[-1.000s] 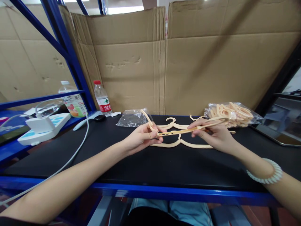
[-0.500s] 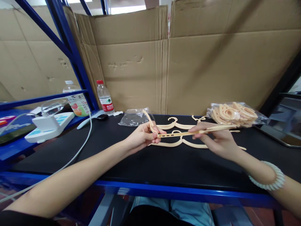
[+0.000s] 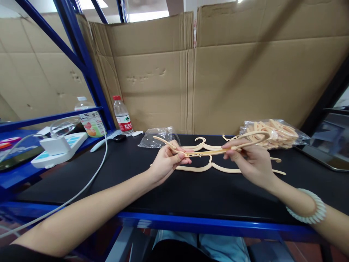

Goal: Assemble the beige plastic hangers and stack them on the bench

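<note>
A beige plastic hanger is held level above the table between both hands, seen nearly edge-on with small slots along its bar. My left hand pinches its left end, where a thin curved arm sticks up to the left. My right hand grips the right part, and a looped piece extends above those fingers. Beneath lie a nearer hanger and a farther hanger, both partly hidden by my hands.
A plastic bag of beige hanger parts lies at the back right. An empty clear bag, a red-capped water bottle and a white power strip with a cable are on the left. Cardboard walls the back.
The held hanger has tilted, so its left arm now leans farther left and its loop shows above my right hand. Both hands keep their grip.
</note>
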Tool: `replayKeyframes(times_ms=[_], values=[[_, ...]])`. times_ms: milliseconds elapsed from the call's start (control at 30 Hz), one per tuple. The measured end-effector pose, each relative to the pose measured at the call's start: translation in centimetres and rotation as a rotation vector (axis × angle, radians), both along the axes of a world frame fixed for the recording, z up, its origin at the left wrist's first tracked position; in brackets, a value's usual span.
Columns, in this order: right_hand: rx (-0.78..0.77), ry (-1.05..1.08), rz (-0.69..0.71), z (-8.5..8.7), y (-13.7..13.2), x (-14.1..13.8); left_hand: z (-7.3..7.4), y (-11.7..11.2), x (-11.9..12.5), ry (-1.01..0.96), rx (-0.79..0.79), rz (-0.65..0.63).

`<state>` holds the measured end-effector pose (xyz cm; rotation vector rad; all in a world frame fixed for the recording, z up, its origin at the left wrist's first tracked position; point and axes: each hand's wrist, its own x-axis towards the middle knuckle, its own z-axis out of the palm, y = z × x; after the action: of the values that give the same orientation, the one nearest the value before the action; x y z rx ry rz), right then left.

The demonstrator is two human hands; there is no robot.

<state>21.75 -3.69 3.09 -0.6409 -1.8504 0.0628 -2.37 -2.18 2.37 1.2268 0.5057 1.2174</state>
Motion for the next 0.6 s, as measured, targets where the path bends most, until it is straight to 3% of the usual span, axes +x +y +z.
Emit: replayKeyframes(times_ms=[233,400,533,600], values=[[-0.178,0.132,0.028,-0.3,0.3,-0.6,0.0,-0.4,0.4,-0.037,-0.021,0.067],[-0.272,0.176,0.039,0.1,0.9,-0.4,0.1,0.1,0.3,0.001,-0.133,0.109],[-0.278,0.171,0.002,1.2,1.4,0.9,-0.2,-0.7,0.4,0.230,-0.227,-0.036],[-0.325,0.181,0.034,1.6,1.6,1.4,-0.4,-1.8,0.6,0.454,-0.104,-0.145]])
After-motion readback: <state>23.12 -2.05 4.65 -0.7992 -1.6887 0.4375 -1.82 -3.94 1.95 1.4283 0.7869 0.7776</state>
